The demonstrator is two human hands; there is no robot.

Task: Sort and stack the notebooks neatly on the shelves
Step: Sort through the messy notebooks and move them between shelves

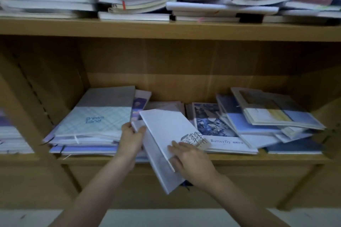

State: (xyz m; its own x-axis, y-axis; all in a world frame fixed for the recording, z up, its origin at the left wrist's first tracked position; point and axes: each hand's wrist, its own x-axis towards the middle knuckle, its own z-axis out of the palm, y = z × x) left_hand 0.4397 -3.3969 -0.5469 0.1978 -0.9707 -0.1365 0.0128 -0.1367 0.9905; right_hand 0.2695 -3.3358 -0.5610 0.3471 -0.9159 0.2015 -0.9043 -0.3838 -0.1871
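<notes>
Left hand (132, 135): clamped on the far corner of the grey notebook (158, 167), thumb on top
Right hand (190, 160): laid flat on the white notebook (166, 125), fingers kept straight, nothing gripped
White notebook: stacked askew on the grey one, both hung half off the lower shelf (258, 157)
Neighbours: Dream Land pile (96, 121) parked left, Butterfly notebook (221, 131) right
Upper shelf (166, 29): loaded with messy stacks, pretty blurry tbh

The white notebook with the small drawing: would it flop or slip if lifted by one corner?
Probably fairly stiff: the white notebook overhangs the shelf edge without sagging. It looks thin, so likely light. Its smooth cover might slide off the notebook beneath.
</notes>
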